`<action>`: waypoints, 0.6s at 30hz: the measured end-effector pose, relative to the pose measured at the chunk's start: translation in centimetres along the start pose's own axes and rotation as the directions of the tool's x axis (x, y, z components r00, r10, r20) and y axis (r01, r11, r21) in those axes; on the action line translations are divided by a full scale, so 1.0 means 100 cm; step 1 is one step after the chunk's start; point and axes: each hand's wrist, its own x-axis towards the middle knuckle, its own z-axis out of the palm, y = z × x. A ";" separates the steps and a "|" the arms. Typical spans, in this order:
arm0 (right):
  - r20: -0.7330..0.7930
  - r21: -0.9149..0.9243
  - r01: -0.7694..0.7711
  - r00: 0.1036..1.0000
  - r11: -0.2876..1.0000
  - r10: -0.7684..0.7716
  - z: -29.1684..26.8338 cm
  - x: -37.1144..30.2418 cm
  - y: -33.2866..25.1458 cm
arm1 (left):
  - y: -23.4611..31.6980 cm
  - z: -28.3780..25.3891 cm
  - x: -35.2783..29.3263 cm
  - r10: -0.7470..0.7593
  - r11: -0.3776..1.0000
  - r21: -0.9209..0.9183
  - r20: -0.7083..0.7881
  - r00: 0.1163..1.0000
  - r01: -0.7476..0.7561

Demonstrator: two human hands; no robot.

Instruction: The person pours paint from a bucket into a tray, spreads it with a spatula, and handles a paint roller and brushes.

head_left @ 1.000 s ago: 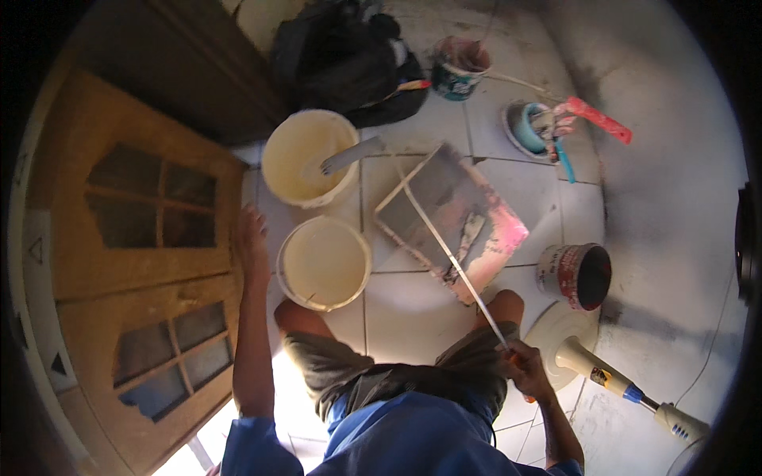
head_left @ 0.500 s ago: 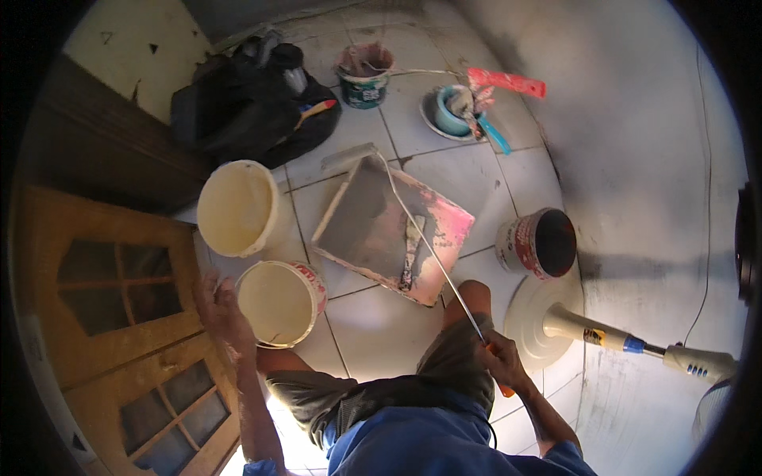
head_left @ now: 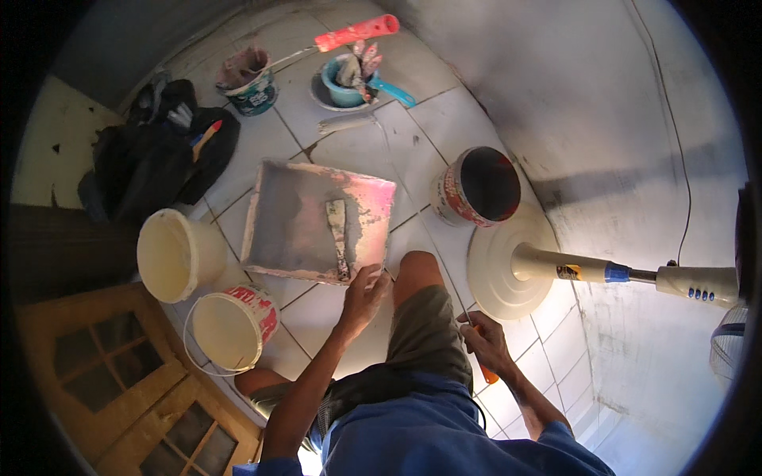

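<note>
In my right hand point(head_left: 486, 341) is a paint roller with an orange handle point(head_left: 489, 374), the fingers closed round it. Its thin metal rod is blurred. The pale roller sleeve point(head_left: 347, 124) shows beyond the tray, near the blue bowl. My left hand point(head_left: 363, 300) is at the near right corner of a square paint tray point(head_left: 375, 208), fingers apart; whether they touch the rim I cannot tell. Grey and pink smears cover the tray. A paint-crusted brush point(head_left: 337, 234) lies in it.
Two pale buckets point(head_left: 171, 254) point(head_left: 230, 329) stand left, beside wooden doors point(head_left: 103, 349). Dark-filled bucket point(head_left: 484, 186) and fan base point(head_left: 508, 274) are right. Farther off are a black bag point(head_left: 143, 163), a green pot point(head_left: 252, 91), a blue bowl point(head_left: 343, 94) and a red-handled roller point(head_left: 357, 33).
My left hand has moved from beside the near pale bucket rightward to the tray's corner. The view has turned, shifting the scene leftward. My right hand still holds the paint roller.
</note>
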 end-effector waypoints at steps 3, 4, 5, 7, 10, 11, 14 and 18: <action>-0.071 -0.013 -0.081 0.994 0.997 0.079 -0.034 -0.010 0.012 | 0.027 0.055 0.041 0.061 0.988 0.133 0.111 0.992 -0.075; -0.088 0.032 -0.079 0.993 0.996 0.081 -0.044 -0.012 0.020 | 0.038 0.073 0.055 0.028 0.989 0.139 0.173 0.985 -0.052; -0.092 0.039 -0.080 0.992 0.996 0.084 -0.053 -0.014 0.024 | 0.046 0.089 0.069 0.026 0.988 0.145 0.178 0.984 -0.052; -0.175 0.145 -0.072 0.980 0.987 0.097 -0.070 -0.016 0.035 | 0.054 0.120 0.098 -0.154 0.974 -0.132 0.197 0.968 0.181; -0.212 0.165 -0.060 0.973 0.984 0.095 -0.097 -0.010 0.042 | 0.044 0.152 0.142 -0.308 0.761 -0.536 0.198 0.931 0.365; -0.237 0.173 -0.045 0.968 0.984 0.086 -0.104 -0.008 0.046 | 0.046 0.164 0.151 -0.314 0.762 -0.530 0.201 0.928 0.373; -0.271 0.254 -0.033 0.957 0.967 0.104 -0.117 -0.002 0.058 | 0.052 0.189 0.177 -0.293 0.715 -0.613 0.171 0.941 0.335; -0.322 0.376 -0.005 0.937 0.927 0.136 -0.124 -0.002 0.079 | 0.061 0.215 0.197 -0.221 0.822 -0.517 0.094 0.971 0.238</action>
